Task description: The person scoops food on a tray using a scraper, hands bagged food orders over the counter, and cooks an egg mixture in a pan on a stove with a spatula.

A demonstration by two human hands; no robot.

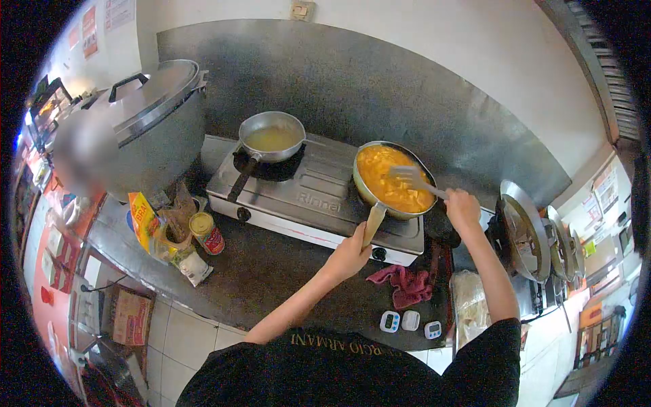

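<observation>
My left hand (349,256) is wrapped round the pale handle of a frying pan (363,192), which sits on the right burner of a two-burner gas stove (319,192). Orange sauce with chunky pieces (383,169) fills the pan. In my right hand (463,207) is a slotted spatula (407,176), its fingers closed on the handle. The slotted head rests in the sauce, partly sunk. On the left burner stands a small saucepan (272,136) with yellowish liquid in it, its dark handle pointing toward me.
A large lidded metal pot (159,129) stands left of the stove. Near it are a tin can (207,233) and several opened packets (144,220). A maroon cloth (409,285) and three small timers (410,320) lie at the counter's front right. Woks (525,234) stand at right.
</observation>
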